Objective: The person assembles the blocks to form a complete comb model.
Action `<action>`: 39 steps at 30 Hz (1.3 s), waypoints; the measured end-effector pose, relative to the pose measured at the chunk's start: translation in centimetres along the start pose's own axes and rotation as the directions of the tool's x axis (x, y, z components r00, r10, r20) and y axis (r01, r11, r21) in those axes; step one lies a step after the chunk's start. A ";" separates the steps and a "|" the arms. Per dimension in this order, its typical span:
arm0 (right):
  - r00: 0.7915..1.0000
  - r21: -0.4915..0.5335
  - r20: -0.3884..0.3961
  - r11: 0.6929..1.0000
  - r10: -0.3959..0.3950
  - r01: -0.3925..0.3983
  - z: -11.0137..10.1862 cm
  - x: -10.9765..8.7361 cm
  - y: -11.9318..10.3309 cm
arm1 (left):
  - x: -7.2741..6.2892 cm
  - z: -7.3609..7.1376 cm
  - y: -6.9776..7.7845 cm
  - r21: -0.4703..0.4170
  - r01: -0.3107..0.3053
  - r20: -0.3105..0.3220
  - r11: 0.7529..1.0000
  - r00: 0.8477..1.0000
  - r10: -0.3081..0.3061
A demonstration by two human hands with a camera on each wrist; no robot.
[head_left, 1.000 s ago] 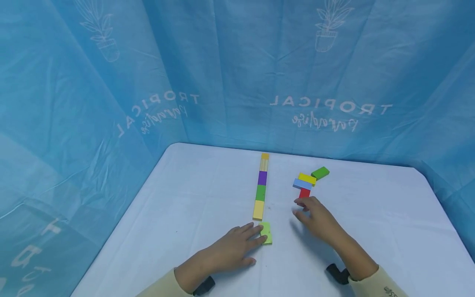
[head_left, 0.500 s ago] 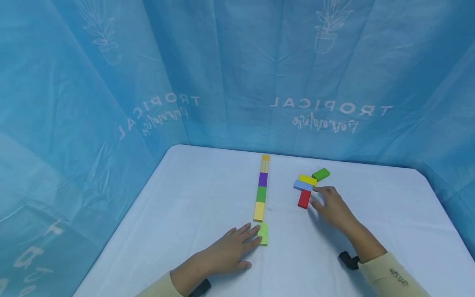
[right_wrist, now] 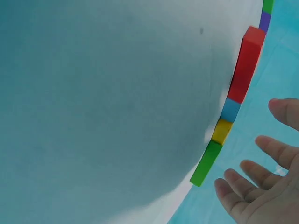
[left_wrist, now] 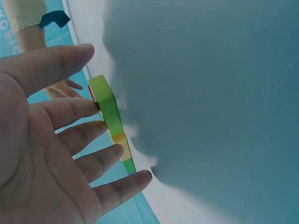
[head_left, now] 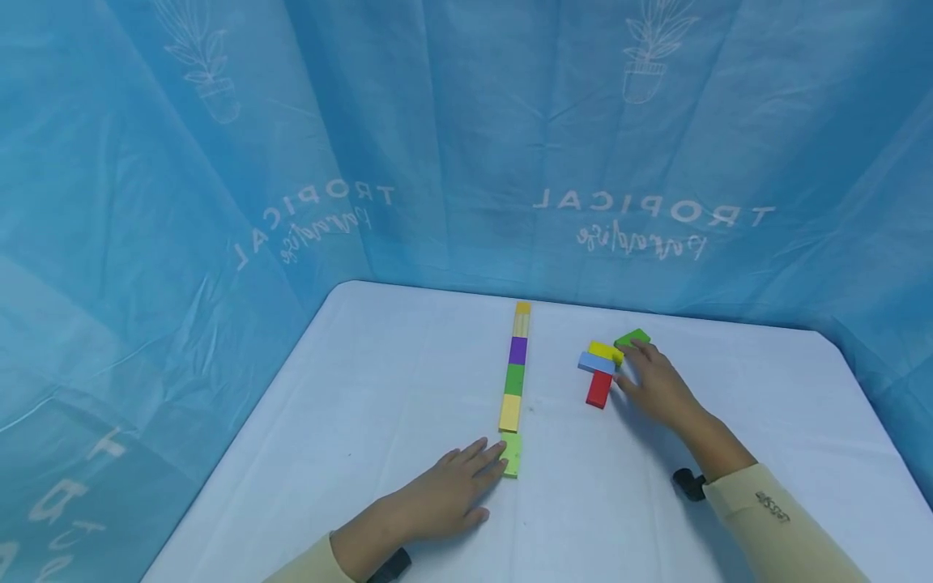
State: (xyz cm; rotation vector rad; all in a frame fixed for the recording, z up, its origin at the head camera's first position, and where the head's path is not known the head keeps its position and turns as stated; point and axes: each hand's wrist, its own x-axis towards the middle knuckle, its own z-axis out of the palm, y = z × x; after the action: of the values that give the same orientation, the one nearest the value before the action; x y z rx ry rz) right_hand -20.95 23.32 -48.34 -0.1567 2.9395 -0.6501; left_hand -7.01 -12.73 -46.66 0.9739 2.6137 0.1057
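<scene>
Light green block [head_left: 513, 455], touched by left hand's [head_left: 446, 495] straight fingers, now sits closer in line with the block row [head_left: 514, 379], seemingly extending it; right hand [head_left: 661, 390], fingers apart, empty, has shifted from red block [head_left: 599, 390] toward green block [head_left: 631, 336].

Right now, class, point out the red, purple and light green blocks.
Red block [head_left: 600, 389], head view: middle of top face.
Purple block [head_left: 517, 351], head view: middle of top face.
Light green block [head_left: 513, 455], head view: uncovered part of its top.

L grip [head_left: 453, 491] splayed, palm dn; R grip [head_left: 658, 389] slightly bent.
</scene>
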 end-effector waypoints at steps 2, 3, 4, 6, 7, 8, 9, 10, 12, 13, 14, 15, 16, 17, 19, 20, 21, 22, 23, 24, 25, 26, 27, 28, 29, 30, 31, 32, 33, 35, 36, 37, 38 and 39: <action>1.000 -0.013 -0.006 1.000 -0.006 0.006 -0.1 0.3 0.1 | -0.1 0.0 0.0 -0.006 0.006 -0.001 1.000 1.000 -0.006; 1.000 -0.018 -0.008 1.000 -0.006 0.006 -0.2 0.5 0.2 | -0.1 -0.1 0.0 -0.011 0.010 0.000 1.000 1.000 -0.010; 1.000 -0.024 -0.009 1.000 -0.006 0.006 -0.3 0.7 0.3 | -0.2 0.0 0.0 -0.011 0.012 -0.002 1.000 1.000 -0.012; 1.000 -0.025 0.000 1.000 0.001 -0.001 -0.4 1.0 0.5 | -0.2 0.0 0.0 -0.018 0.016 -0.005 1.000 1.000 -0.016; 1.000 -0.023 0.006 1.000 0.004 -0.004 -0.5 1.1 0.5 | -0.2 0.0 0.0 -0.019 0.017 -0.009 1.000 1.000 -0.017; 1.000 -0.029 0.014 1.000 0.005 -0.005 -0.6 1.2 0.7 | -0.2 0.1 0.0 -0.021 0.017 -0.012 1.000 1.000 -0.018; 1.000 -0.036 0.020 0.999 0.005 -0.004 -0.6 1.4 0.8 | -0.2 0.2 0.0 -0.021 0.017 -0.015 1.000 1.000 -0.017; 1.000 -0.044 0.028 0.999 0.002 -0.001 -0.6 1.5 0.9 | -0.2 0.3 -0.1 -0.019 0.017 -0.017 1.000 1.000 -0.017; 0.999 -0.063 0.044 0.998 -0.006 0.009 -0.7 1.8 1.2 | -0.1 0.4 -0.2 -0.008 0.015 -0.021 1.000 1.000 -0.015; 0.999 -0.073 0.049 0.997 -0.009 0.012 -0.7 2.0 1.3 | -0.1 0.4 -0.2 -0.002 0.016 -0.021 1.000 1.000 -0.016; 0.999 -0.080 0.053 0.997 -0.009 0.013 -0.7 2.2 1.4 | -0.1 0.5 -0.3 0.003 0.017 -0.021 1.000 1.000 -0.017; 0.998 -0.084 0.059 0.996 -0.008 0.013 -0.6 2.3 1.5 | -0.1 0.6 -0.3 0.006 0.018 -0.022 1.000 1.000 -0.018; 0.998 -0.087 0.063 0.996 -0.005 0.011 -0.6 2.5 1.7 | 0.0 0.6 -0.4 0.009 0.018 -0.022 1.000 1.000 -0.018; 0.998 -0.089 0.067 0.996 -0.002 0.008 -0.6 2.6 1.7 | -0.1 0.6 -0.4 0.008 0.018 -0.024 1.000 1.000 -0.018; 0.997 -0.091 0.072 0.996 0.006 0.001 -0.5 2.8 1.9 | 0.0 0.6 -0.5 0.007 0.017 -0.029 1.000 0.999 -0.017; 0.997 -0.092 0.076 0.996 0.014 -0.007 -0.4 2.9 2.0 | 0.0 0.6 -0.5 0.006 0.016 -0.032 1.000 0.999 -0.016; 0.997 -0.097 0.081 0.995 0.019 -0.011 -0.3 3.0 2.0 | 0.0 0.6 -0.5 0.004 0.014 -0.036 1.000 0.999 -0.014; 0.996 -0.103 0.085 0.995 0.025 -0.016 -0.3 3.1 2.1 | 0.0 0.6 -0.4 0.000 0.013 -0.039 1.000 0.999 -0.013; 0.996 -0.108 0.090 0.994 0.029 -0.019 -0.2 3.1 2.1 | 0.0 0.5 -0.4 -0.004 0.013 -0.041 1.000 0.999 -0.013; 0.995 -0.113 0.094 0.993 0.034 -0.023 -0.2 3.2 2.2 | 0.0 0.5 -0.4 -0.005 0.014 -0.043 1.000 0.999 -0.015; 0.994 -0.117 0.099 0.993 0.039 -0.027 -0.1 3.2 2.3 | 0.1 0.5 -0.4 -0.005 0.014 -0.046 1.000 0.999 -0.014; 0.994 -0.120 0.101 0.992 0.041 -0.029 -0.1 3.2 2.3 | 0.1 0.5 -0.4 -0.003 0.014 -0.050 1.000 0.999 -0.014; 0.994 -0.123 0.102 0.992 0.041 -0.029 -0.1 3.2 2.4 | 0.1 0.5 -0.4 0.000 0.013 -0.053 1.000 0.999 -0.013; 0.994 -0.124 0.103 0.992 0.042 -0.029 -0.1 3.2 2.4 | 0.2 0.5 -0.3 0.004 0.013 -0.056 1.000 0.998 -0.013; 0.994 -0.125 0.103 0.992 0.041 -0.028 -0.1 3.1 2.4 | 0.2 0.5 -0.4 0.009 0.012 -0.061 1.000 0.998 -0.011; 0.994 -0.126 0.104 0.992 0.040 -0.026 -0.1 3.1 2.4 | 0.2 0.5 -0.3 0.016 0.011 -0.065 1.000 0.998 -0.010; 0.994 -0.125 0.104 0.992 0.038 -0.025 -0.2 3.1 2.3 | 0.2 0.5 -0.4 0.020 0.009 -0.069 1.000 0.998 -0.008; 0.994 -0.125 0.106 0.992 0.036 -0.022 -0.2 3.0 2.3 | 0.2 0.5 -0.4 0.023 0.008 -0.073 1.000 0.997 -0.006; 0.993 -0.124 0.109 0.992 0.035 -0.021 -0.2 3.0 2.2 | 0.2 0.6 -0.4 0.023 0.008 -0.072 1.000 0.997 -0.006; 0.993 -0.125 0.118 0.992 0.032 -0.017 -0.3 2.9 2.2 | 0.3 0.6 -0.4 0.022 0.009 -0.072 1.000 0.997 -0.007; 0.992 -0.124 0.122 0.992 0.033 -0.018 -0.3 2.9 2.1 | 0.3 0.6 -0.3 0.021 0.011 -0.069 1.000 0.998 -0.009; 0.991 -0.123 0.128 0.992 0.034 -0.018 -0.3 2.8 2.1 | 0.3 0.5 -0.3 0.017 0.014 -0.066 1.000 0.998 -0.013; 0.991 -0.120 0.132 0.993 0.036 -0.020 -0.3 2.8 2.1 | 0.3 0.5 -0.3 0.014 0.017 -0.064 1.000 0.998 -0.016; 0.990 -0.118 0.136 0.993 0.038 -0.022 -0.3 2.8 2.1 | 0.3 0.5 -0.3 0.011 0.020 -0.061 1.000 0.998 -0.019</action>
State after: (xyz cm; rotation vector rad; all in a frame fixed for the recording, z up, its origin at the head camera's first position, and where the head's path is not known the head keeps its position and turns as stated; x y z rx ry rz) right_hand -23.92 24.98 -49.20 -0.1609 2.8404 -0.4449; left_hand -7.22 -12.76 -47.23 0.9632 2.6818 0.1173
